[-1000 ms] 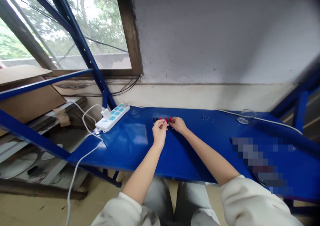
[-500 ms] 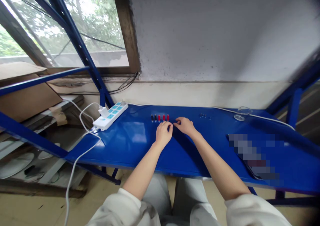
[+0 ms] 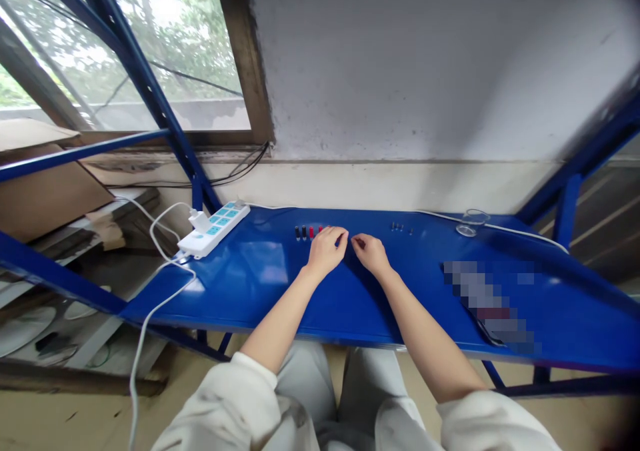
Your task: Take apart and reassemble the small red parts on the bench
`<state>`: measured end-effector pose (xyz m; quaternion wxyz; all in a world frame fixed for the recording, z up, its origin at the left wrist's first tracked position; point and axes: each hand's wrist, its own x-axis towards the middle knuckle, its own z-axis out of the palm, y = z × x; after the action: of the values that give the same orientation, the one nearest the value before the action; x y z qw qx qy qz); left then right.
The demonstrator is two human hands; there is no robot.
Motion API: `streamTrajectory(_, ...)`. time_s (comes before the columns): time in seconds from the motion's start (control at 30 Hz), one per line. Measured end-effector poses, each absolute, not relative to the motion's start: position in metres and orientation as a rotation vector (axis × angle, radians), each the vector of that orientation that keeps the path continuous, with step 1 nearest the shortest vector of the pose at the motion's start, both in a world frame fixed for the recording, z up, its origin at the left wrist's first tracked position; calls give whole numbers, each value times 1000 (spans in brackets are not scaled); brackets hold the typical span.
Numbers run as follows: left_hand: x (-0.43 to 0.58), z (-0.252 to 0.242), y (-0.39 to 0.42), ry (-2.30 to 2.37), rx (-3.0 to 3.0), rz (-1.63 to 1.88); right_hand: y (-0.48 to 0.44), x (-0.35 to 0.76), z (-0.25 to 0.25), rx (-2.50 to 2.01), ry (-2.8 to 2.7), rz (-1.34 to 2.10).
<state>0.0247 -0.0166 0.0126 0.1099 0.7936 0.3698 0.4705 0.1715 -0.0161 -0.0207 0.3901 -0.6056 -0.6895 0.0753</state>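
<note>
My left hand (image 3: 325, 250) is over the table with thumb and fingers curled together in a pinch. Whatever its fingertips hold, if anything, is too small to make out. A hand's width or less to its right, my right hand (image 3: 371, 252) is also closed, its fingertips facing the left ones without touching them. Just beyond the left hand stands a row of small cylinders: two black ones (image 3: 301, 233) at the left, then a red one (image 3: 311, 232) and another red one (image 3: 321, 228). The left hand hides the right end of the row.
Several tiny metal parts (image 3: 399, 226) lie at the back right of the blue table (image 3: 270, 304). Beyond them are a clear cup or dish (image 3: 473, 222) and a pixelated flat object (image 3: 477, 301). A white power strip (image 3: 215, 230) with a cable occupies the left end.
My left hand has moved toward the back and now covers the right end of the row. My right hand's fingers have drawn closer together. The whole view has shifted slightly.
</note>
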Motion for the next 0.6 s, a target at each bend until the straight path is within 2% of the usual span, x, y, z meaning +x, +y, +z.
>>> streamTrajectory(0.37, 10, -10, -4, 1393, 1967, 1502, -17, 169, -20, -1551, -1775, 200)
streamTrajectory(0.6, 14, -14, -7, 1475, 2096, 1261, -21, 166, -14, -1497, -1765, 185)
